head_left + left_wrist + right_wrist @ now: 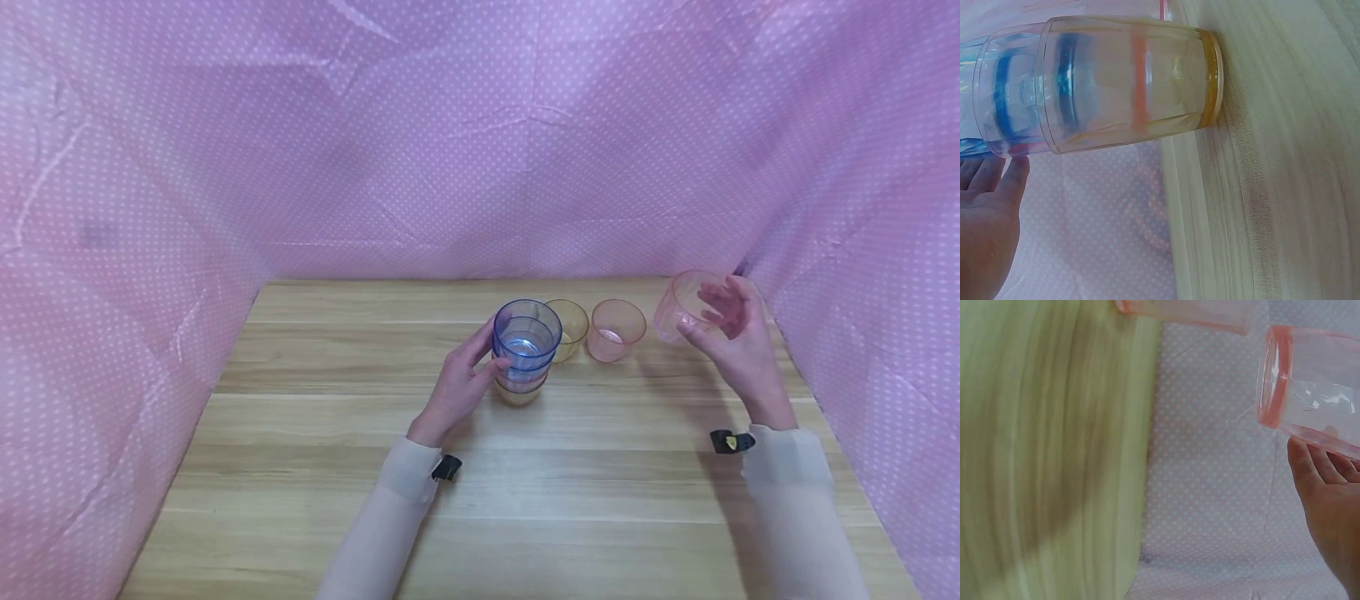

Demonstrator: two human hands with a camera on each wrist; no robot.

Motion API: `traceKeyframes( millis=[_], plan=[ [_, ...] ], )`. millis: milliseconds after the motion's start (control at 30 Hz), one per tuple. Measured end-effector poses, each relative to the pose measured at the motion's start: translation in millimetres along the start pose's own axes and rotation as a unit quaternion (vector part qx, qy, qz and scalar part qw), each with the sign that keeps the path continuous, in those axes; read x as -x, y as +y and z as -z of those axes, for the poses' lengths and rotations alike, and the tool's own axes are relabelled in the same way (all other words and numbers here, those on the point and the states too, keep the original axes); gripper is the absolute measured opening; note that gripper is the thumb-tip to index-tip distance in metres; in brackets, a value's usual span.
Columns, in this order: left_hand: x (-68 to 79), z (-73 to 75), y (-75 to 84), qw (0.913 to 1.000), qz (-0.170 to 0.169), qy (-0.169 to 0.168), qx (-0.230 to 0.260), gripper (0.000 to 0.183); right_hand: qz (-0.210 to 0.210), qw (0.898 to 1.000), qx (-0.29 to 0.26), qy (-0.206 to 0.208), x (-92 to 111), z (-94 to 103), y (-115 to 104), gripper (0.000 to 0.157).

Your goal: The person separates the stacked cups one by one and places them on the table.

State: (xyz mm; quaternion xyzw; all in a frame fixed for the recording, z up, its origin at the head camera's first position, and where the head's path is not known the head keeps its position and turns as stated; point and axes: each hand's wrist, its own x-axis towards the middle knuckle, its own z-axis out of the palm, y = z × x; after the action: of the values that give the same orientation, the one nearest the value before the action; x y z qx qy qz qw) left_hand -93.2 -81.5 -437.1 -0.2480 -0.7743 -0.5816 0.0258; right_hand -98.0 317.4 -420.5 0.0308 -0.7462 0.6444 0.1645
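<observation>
My left hand [461,379] grips a stack of clear plastic cups [527,346] by its upper part, thumb on the near side and fingers behind. Blue rims show at the top, a reddish one lower, and a yellow cup [1175,81] forms the bottom. Its base is at or very near the tabletop; I cannot tell if it touches. Off to the right, my right hand [738,350] holds a single clear pink cup [686,308] above the table, slightly tilted, between thumb and fingers. In the right wrist view, that pink cup [1316,387] shows its reddish base.
Behind and right of the stack stand a yellow cup [573,329] and another pink cup [617,329], both upright on the wooden table [315,467]. Pink dotted cloth [465,142] hangs around the table's back and sides.
</observation>
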Motion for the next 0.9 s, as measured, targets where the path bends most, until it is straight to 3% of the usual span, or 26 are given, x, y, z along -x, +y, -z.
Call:
traceKeyframes(
  millis=[300,900],
  plan=[
    [-0.7,-0.8,-1.3,1.0,0.006,0.003,-0.002,0.085,-0.071,0.988,0.123,-0.054,-1,6.3,11,0.097],
    [-0.7,-0.8,-2.5,1.0,0.007,0.005,0.0,0.086,-0.119,0.97,0.177,-0.115,-1,10.7,27,0.096]
  ],
)
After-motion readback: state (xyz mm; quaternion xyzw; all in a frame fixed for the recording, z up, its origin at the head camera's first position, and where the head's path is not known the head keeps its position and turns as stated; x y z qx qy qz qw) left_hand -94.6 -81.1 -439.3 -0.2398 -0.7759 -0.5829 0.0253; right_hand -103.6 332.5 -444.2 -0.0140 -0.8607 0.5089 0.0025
